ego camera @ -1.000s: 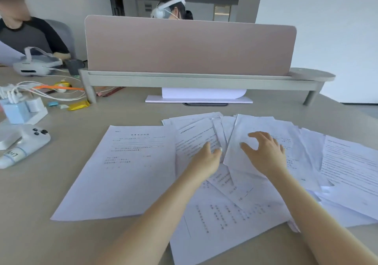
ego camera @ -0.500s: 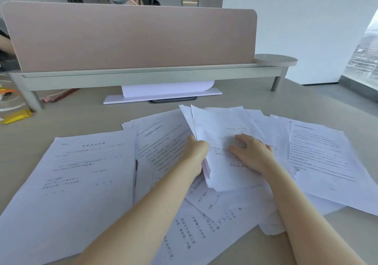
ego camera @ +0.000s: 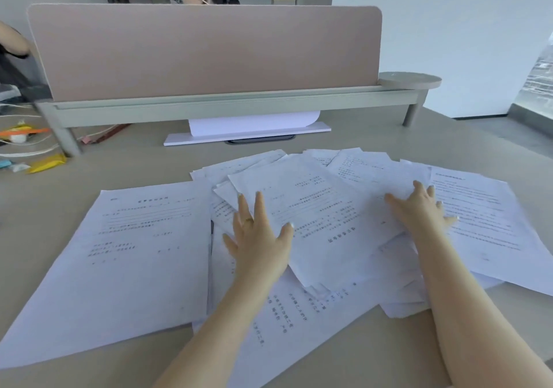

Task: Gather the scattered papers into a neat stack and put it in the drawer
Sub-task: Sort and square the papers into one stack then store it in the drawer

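Several white printed papers lie fanned and overlapping across the beige desk. One large sheet lies apart at the left, and another sheet sticks out at the right. My left hand rests flat with fingers spread on the left side of the central pile. On the pile's right side my right hand presses down, fingers spread over the sheets. Neither hand grips a sheet. No drawer is in view.
A pink divider panel on a grey shelf rail crosses the desk behind the papers, with a white stand under it. Cables and yellow wrappers lie at the far left. A person with a headset sits behind the panel.
Both hands let go of the top sheets and spread apart, now lying flat and open on the pile. The view shifted slightly left, and the top sheet now lies flat, rotated.
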